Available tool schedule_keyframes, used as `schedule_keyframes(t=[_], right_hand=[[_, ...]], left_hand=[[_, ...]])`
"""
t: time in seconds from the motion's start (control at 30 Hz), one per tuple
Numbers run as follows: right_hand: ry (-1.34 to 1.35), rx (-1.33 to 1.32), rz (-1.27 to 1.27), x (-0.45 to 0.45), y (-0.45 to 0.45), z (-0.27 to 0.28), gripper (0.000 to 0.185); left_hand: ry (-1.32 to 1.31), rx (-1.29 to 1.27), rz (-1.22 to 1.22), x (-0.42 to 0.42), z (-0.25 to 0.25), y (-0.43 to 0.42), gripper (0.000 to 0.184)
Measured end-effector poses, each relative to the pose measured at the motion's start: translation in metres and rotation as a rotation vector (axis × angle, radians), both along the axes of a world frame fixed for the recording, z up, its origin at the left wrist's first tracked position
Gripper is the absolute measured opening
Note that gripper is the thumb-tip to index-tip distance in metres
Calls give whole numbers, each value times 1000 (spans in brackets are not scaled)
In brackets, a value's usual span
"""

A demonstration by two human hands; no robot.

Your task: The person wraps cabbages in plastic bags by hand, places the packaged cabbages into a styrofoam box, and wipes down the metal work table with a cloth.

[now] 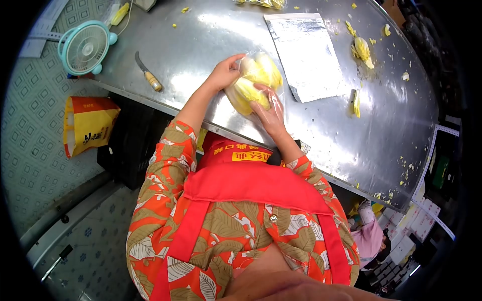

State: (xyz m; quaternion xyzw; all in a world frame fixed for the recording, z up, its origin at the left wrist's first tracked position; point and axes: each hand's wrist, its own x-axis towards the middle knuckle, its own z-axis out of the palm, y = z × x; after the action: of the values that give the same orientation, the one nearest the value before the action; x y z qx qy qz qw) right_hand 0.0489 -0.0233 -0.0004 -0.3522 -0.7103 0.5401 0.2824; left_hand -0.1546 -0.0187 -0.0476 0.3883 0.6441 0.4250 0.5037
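Yellow-white cabbages lie in a clear plastic bag over the metal table, close to its front edge. My left hand holds the bag's upper left side, its fingers curled at the plastic. My right hand is inside or behind the clear plastic, with fingers and thumb pressed around the lower right of the cabbages. To the right of the bag lies a flat silver foil sheet. A curved knife with a wooden handle rests left of my hands.
A small fan stands at the left table corner. A loose cabbage piece and leaf scraps lie at the right. Below left is a yellow-red bag. Another person is at the lower right, beyond the table edge.
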Motion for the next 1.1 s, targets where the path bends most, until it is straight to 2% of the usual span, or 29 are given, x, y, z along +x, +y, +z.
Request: schedule_keyframes(t=[0.03,0.13,0.2,0.27,0.33,0.47,0.53,0.6,0.67,0.73,0.83,0.87,0.93,0.97,1.07,1.1], right_hand=[[32,81,-92,0,1,-14,33],[120,186,-115,7,14,-15,31],[92,96,-120,11,13,-20,31],[14,-145,-213,14,9,-16,32],[97,-158,-212,19,11,-36,32],[146,-89,-233,28,10,-35,32],[194,-210,-276,38,8,-30,31],[153,-165,-301,48,6,-35,30],[-69,269,-379,55,0,-30,30],[-75,295,-380,54,-3,-29,30],[-101,408,-222,48,1,-33,30],[-99,408,-223,47,2,-30,30],[-70,317,-169,44,2,-23,32],[-5,255,-159,45,6,-29,32],[-73,185,-104,47,6,-28,34],[-105,258,-91,45,3,-24,36]], left_hand=[[-19,58,45,1,-5,0,56],[-8,56,82,4,5,-4,57],[21,31,53,4,4,-3,58],[51,6,28,3,5,-2,59],[-34,7,11,4,8,-2,60],[-188,20,77,4,8,-6,61],[-209,54,122,7,13,-8,60],[-150,43,121,6,10,-7,61],[-92,32,114,6,6,-5,61],[-71,12,107,7,2,-2,63],[16,-29,62,6,1,2,65],[17,-29,62,7,2,3,65],[195,-51,45,9,6,2,66],[195,-52,44,9,7,2,66],[207,-83,29,9,12,3,67],[111,-106,16,8,18,3,64]])
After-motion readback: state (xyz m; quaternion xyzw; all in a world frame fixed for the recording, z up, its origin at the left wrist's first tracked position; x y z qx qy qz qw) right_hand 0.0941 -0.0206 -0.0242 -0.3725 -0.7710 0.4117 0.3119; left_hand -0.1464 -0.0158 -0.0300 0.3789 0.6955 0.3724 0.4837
